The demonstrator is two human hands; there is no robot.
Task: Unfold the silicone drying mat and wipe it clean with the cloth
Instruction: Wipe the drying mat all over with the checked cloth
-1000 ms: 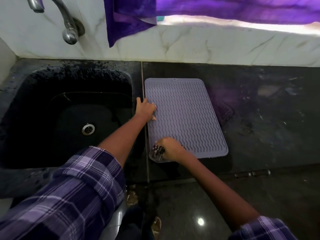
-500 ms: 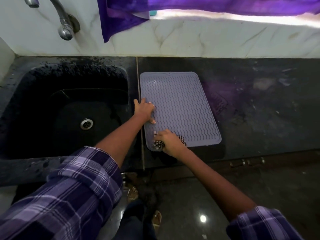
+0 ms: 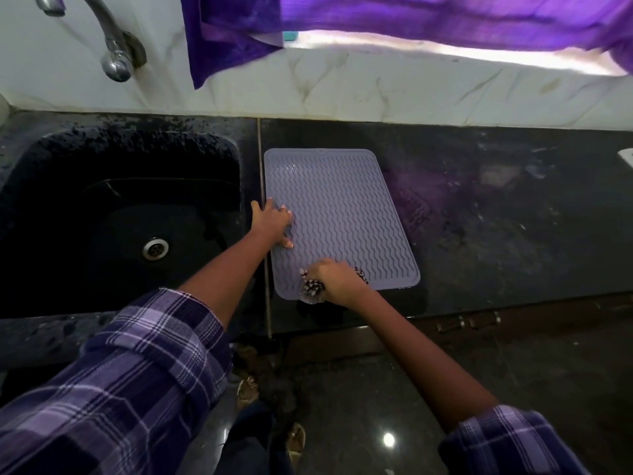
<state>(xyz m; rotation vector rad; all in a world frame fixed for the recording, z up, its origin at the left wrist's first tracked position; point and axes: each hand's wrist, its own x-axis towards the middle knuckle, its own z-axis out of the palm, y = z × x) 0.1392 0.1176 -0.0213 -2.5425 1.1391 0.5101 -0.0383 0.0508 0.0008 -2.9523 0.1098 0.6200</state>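
Note:
A lilac silicone drying mat (image 3: 342,207) with wavy ridges lies flat and unfolded on the dark counter, just right of the sink. My left hand (image 3: 272,222) presses flat on the mat's left edge, fingers spread. My right hand (image 3: 337,281) rests on the mat's near left corner, closed around a bunched dark cloth with white dots (image 3: 312,289). Part of the cloth sticks out on both sides of the hand; the rest is hidden under it.
A black sink (image 3: 120,214) with a metal drain lies to the left, and a chrome tap (image 3: 113,46) is on the wall above it. Purple fabric (image 3: 376,18) hangs over the marble backsplash. Dark counter (image 3: 513,217) stretches right of the mat. The floor lies below.
My right hand with the cloth has shifted a little to the right along the mat's near edge. My left hand stays pressed on the left edge. The camera view has shifted slightly.

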